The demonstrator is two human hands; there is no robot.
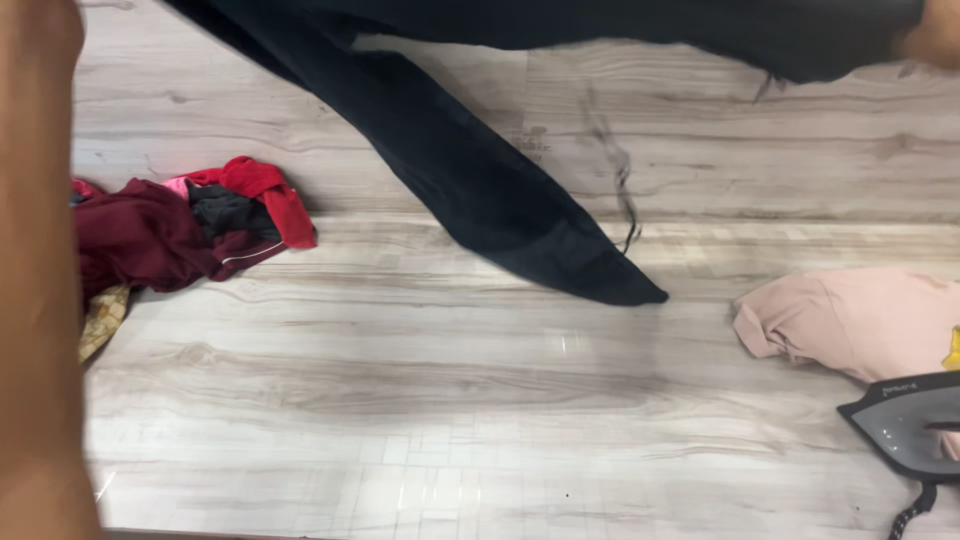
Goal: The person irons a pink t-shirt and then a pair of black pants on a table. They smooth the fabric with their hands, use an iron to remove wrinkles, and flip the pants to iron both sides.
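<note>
A black garment [480, 170] stretches across the top of the view, lifted off the surface. One long dark part of it hangs down diagonally, and its tip rests on the pale wood-grain surface [420, 400]. At the top right corner a small part of my right hand [935, 35] shows, gripping the garment's edge. My left forearm [35, 280] runs down the whole left edge, and its hand is out of the frame.
A heap of maroon, red and black clothes [180, 230] lies at the left, with a yellow patterned cloth [100, 320] below it. A pale pink garment [860, 315] lies at the right. A grey and black iron [905, 425] with its cord sits at the lower right edge.
</note>
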